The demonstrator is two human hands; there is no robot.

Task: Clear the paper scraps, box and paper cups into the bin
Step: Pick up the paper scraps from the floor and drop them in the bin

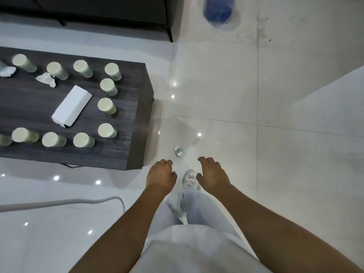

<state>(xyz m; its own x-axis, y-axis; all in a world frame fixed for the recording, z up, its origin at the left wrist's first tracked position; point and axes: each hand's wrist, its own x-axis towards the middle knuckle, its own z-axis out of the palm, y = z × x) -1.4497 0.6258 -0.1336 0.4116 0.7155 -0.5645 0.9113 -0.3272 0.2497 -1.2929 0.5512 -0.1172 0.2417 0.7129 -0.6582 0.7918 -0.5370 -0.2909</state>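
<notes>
A dark wooden low table [126, 152] stands at left. On it stand several pale paper cups [106, 105], a white box [72, 106] lying flat in the middle, and two crumpled paper scraps [46, 79] near the far side. A small paper scrap [178, 151] lies on the floor just ahead of my hands. My left hand [161, 175] and right hand [212, 174] hang over the floor to the right of the table, fingers loosely curled, holding nothing. A bin with a blue liner [218, 9] stands at the top.
A dark sofa [110, 10] stands behind the table. A grey cable [78, 200] runs across the white tiled floor at lower left. My shoe [189, 179] shows between my hands. A white wall or panel [334, 91] rises at right.
</notes>
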